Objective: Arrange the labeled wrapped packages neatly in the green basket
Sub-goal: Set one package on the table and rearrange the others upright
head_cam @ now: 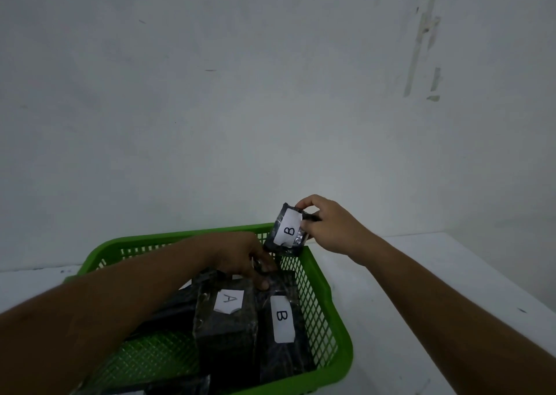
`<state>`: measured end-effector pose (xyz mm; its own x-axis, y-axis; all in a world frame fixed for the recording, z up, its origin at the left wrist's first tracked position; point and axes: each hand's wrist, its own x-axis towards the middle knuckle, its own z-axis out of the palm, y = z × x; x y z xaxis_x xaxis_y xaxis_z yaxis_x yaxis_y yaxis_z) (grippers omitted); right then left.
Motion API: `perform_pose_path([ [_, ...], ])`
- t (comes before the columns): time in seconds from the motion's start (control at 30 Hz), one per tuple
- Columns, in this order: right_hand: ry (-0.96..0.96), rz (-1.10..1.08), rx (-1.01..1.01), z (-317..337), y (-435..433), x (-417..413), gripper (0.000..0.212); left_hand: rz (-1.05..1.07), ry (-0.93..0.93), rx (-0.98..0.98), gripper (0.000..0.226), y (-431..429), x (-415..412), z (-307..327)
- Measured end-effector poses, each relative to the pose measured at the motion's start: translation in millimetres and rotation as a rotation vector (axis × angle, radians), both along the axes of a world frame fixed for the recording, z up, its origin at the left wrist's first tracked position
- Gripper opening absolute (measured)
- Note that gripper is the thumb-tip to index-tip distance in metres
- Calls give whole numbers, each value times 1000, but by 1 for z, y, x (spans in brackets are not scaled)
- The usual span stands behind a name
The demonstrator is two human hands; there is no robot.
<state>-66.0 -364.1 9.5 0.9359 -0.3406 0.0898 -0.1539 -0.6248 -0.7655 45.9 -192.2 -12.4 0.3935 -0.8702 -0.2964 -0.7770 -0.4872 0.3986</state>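
Desk: white flat desk (421,274) set against a pale, scuffed wall (210,93); it carries the basket.
Basket: green plastic basket with lattice walls (319,301), standing on the desk at lower centre; its near edge runs out of view at the bottom.
Left hand: left hand (240,259) reaches across the basket from the lower left, palm down; its fingertips (264,284) press on the dark wrapping at the far ends of the two labeled packages. Fingers are curled, but whether they grip anything cannot be told.
Package A: dark plastic-wrapped rectangular package with white label "A" (227,328), lying flat inside the basket, centre.
Package B, in basket: dark plastic-wrapped rectangular package with white label "B" (282,334), lying flat inside the basket, touching the right side of package A and just beside the right wall.
Other packages: further dark wrapped packages (168,310) lie partly hidden under the left forearm; labels not visible.
Package B, held: smaller dark wrapped package with white label "B" (287,229), tilted, held above the basket's far right corner.
Right hand: right hand (328,226) closed on the held package B, pinching its upper right edge between thumb and fingers.
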Motion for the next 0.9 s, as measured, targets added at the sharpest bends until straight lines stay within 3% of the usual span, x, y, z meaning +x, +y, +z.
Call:
perform_pose_path([
  [0.2, 223, 174, -184, -1, 14, 10, 26, 130, -146, -63, 68, 13, 0, -7],
  [0.4, 316, 173, -479, -3, 15, 26, 21, 127, -258, 76, 71, 15, 7, -9],
  [0.57, 256, 145, -595, -9, 17, 34, 23, 137, -384, 128, 70, 10, 4, -13],
  [0.83, 69, 89, -865, -28, 34, 34, 11, 118, -589, -5, 76, 10, 3, -15],
  [0.9, 12, 80, -877, -31, 33, 32, 11, 85, -541, -32, 67, 8, 3, -14],
])
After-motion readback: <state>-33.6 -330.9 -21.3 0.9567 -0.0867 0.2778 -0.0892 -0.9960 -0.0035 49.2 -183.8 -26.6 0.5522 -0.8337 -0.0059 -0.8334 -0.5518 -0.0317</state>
